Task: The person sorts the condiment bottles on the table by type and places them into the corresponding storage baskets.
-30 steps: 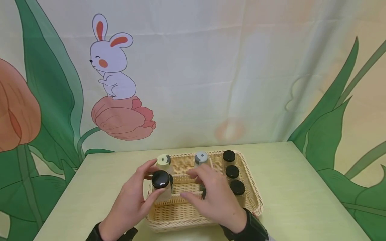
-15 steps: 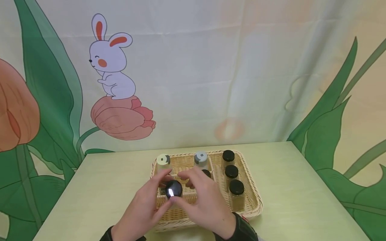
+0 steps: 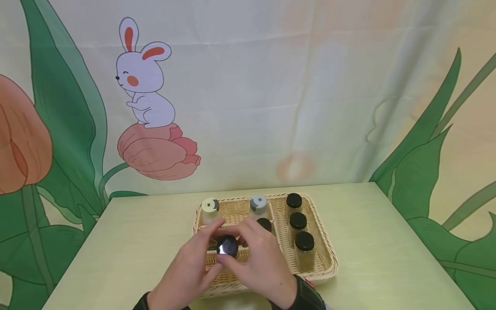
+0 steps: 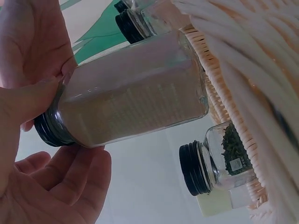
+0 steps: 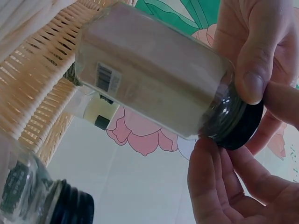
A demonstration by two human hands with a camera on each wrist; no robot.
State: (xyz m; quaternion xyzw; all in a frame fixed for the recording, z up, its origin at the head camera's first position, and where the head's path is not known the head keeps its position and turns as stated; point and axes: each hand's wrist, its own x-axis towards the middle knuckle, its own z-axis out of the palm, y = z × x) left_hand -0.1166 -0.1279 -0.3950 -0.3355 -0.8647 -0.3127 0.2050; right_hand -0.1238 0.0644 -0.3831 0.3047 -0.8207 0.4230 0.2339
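Note:
Between my two hands, in the head view, stands a spice jar with a glossy black lid (image 3: 227, 245). The left wrist view shows its clear glass body (image 4: 135, 98), filled with pale brown powder. My left hand (image 3: 187, 267) grips it around the neck with thumb and fingers. My right hand (image 3: 265, 262) pinches the black lid, its thumb on the near side. Both hands are over the wicker basket (image 3: 333, 260). In the left wrist view, a jar of dark green dried herbs (image 4: 233, 151) sits close by, in the basket.
Three black-lidded jars (image 3: 305, 254) line the basket's right compartment. A yellow-topped bottle (image 3: 210, 209) and a grey-topped bottle (image 3: 258, 206) stand at the back. Another black lid (image 3: 265, 224) shows behind my right hand. A patterned curtain (image 3: 271, 107) hangs behind the pale table (image 3: 387, 241).
The left hand has carried the jar rightward and slightly toward me. My right hand has come in from the right and taken hold of its lid.

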